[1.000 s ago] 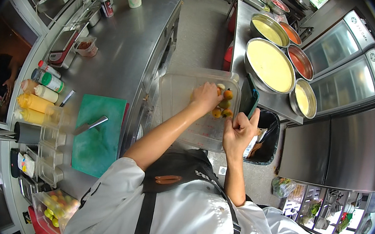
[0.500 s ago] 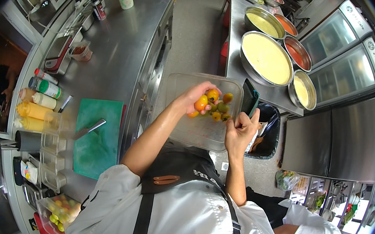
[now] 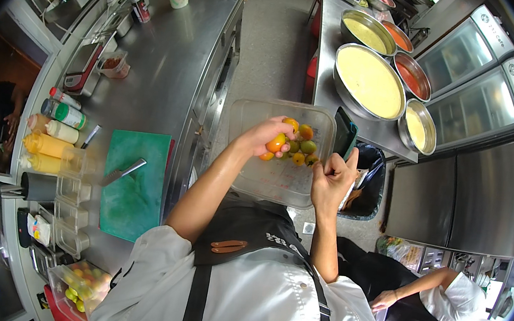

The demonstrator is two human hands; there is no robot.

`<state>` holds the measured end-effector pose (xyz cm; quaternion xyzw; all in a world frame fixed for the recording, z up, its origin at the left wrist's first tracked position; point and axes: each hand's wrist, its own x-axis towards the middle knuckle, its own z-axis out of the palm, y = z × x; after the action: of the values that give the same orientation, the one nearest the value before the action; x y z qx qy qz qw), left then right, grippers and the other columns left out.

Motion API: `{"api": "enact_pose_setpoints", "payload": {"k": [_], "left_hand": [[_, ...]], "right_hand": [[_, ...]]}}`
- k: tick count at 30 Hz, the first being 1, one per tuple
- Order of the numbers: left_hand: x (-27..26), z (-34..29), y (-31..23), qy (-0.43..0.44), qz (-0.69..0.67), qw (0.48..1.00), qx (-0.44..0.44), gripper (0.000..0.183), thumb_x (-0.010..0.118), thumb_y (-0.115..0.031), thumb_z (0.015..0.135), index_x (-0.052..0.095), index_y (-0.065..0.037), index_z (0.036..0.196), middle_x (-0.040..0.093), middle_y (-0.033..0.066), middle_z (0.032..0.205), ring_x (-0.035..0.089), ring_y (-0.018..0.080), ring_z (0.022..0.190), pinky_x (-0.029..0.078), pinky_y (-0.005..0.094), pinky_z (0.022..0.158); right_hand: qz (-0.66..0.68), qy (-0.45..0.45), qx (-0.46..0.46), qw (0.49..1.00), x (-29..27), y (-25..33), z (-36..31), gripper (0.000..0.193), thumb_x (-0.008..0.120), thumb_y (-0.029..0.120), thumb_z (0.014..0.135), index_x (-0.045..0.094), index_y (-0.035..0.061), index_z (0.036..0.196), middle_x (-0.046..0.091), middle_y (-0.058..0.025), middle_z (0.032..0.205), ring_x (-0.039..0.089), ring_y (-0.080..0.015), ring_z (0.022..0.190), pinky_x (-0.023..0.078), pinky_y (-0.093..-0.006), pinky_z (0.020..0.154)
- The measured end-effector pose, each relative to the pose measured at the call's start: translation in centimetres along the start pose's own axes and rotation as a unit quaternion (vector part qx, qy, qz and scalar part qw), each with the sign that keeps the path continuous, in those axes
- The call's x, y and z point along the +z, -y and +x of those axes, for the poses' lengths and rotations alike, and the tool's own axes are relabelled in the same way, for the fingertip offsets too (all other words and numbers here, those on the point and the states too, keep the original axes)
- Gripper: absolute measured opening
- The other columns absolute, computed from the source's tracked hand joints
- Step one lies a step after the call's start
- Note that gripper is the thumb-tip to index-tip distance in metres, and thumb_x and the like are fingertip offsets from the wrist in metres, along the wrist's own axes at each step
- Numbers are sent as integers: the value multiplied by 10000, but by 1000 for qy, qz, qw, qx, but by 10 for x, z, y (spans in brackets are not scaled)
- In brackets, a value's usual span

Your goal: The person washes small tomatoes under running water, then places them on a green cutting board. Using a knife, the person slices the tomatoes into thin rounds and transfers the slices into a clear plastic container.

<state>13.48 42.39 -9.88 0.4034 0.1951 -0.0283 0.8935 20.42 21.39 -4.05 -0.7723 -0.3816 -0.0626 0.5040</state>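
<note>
My left hand [image 3: 259, 137] is closed around a few orange tomatoes [image 3: 276, 142] over a clear plastic container [image 3: 260, 185]. In the container's right part lie several more tomatoes [image 3: 308, 147], some orange, some greenish. My right hand [image 3: 329, 184] has its fingers curled at the container's right rim, gripping it, with the index finger pointing away from me. The container is held up in front of my apron. Just past its right side shows a dark green edge [image 3: 346, 132] of something I cannot make out.
A green cutting board [image 3: 131, 209] with a knife [image 3: 125, 171] lies on the left steel counter. Large bowls of yellow batter [image 3: 371, 78] and red sauce [image 3: 412, 77] stand on the right counter. A lined trash bin [image 3: 370, 199] is at right. A co-worker [image 3: 407, 285] stands behind on the right.
My left hand with the tomatoes has dipped slightly lower into the container. The co-worker at the lower right has turned, and an arm now shows. The view has shifted a little.
</note>
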Motion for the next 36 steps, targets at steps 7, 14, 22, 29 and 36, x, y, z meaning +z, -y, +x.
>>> {"api": "enact_pose_setpoints", "payload": {"k": [7, 14, 22, 29, 36], "left_hand": [[10, -14, -1, 27, 68, 996, 54, 523, 622, -75, 978, 502, -196, 1472, 610, 46, 1035, 603, 130, 723, 466, 283, 499], [-3, -6, 16, -107, 99, 984, 105, 347, 667, -122, 959, 557, -118, 1288, 606, 52, 969, 590, 127, 697, 475, 309, 470], [-5, -11, 11, -120, 71, 983, 116, 303, 715, -147, 976, 612, -98, 1257, 690, 61, 962, 617, 113, 744, 465, 282, 519], [-12, -14, 10, -63, -75, 993, 73, 355, 763, -149, 987, 626, -71, 1305, 752, 95, 1143, 705, 149, 916, 494, 277, 675], [-18, -7, 15, -65, -123, 989, 54, 336, 829, -152, 946, 609, -95, 1194, 711, 76, 1091, 715, 174, 958, 502, 285, 714]], "right_hand": [[8, 4, -13, 1000, 0, 7, 1, 346, 690, -115, 690, 368, 8, 662, 368, -153, 910, 445, -307, 799, 352, -397, 662], [-13, 14, -14, 1000, -2, 5, 1, 351, 695, -109, 679, 365, 10, 662, 372, -153, 917, 454, -314, 821, 357, -399, 678], [-4, 20, -15, 1000, 2, 8, 2, 343, 695, -111, 686, 373, 6, 663, 374, -152, 919, 456, -310, 801, 363, -403, 664], [-3, 12, -15, 1000, 3, 19, 3, 338, 682, -116, 693, 368, 4, 660, 374, -144, 915, 447, -298, 779, 357, -402, 644], [16, 15, -21, 1000, 3, 20, 4, 333, 670, -125, 683, 364, 4, 659, 366, -146, 914, 436, -292, 774, 351, -397, 636]]}}
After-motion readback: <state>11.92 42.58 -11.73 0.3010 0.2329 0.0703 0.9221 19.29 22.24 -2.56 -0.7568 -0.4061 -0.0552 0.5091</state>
